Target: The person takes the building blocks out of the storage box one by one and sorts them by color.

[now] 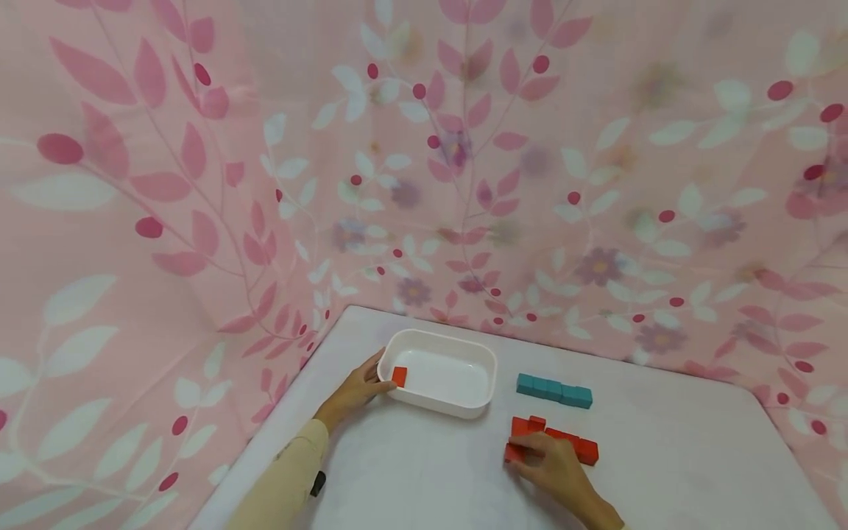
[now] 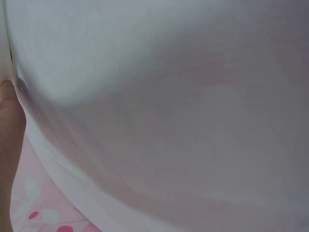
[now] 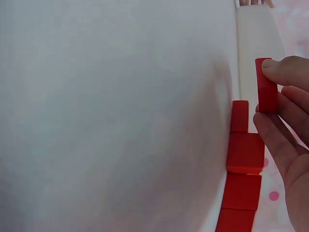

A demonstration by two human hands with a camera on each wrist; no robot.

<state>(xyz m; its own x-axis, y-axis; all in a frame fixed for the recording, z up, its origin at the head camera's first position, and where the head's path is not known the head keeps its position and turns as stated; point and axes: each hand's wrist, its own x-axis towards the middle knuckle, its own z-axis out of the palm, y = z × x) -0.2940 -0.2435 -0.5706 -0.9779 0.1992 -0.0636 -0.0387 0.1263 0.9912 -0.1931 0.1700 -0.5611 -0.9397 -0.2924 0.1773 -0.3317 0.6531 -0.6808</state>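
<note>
A white oval-cornered plastic tray [image 1: 437,405] stands on the table with one red block [image 1: 400,376] inside its left end. My left hand [image 1: 358,386] holds the tray's left end, thumb along the front wall and fingers round the side. In the left wrist view only part of that hand [image 2: 10,116] shows at the left edge. My right hand [image 1: 553,467] pinches a red block [image 3: 267,87] between thumb and fingers, seen best in the right wrist view. Just beyond and beside this hand lie several more red blocks [image 1: 586,450] in a row, partly hidden by it.
Behind the red blocks, several teal blocks [image 1: 553,390] lie end to end in a row, right of the tray. A white cloth covers the table [image 1: 424,478]. Pink leaf-patterned fabric [image 1: 563,184] hangs behind the table and along its left side.
</note>
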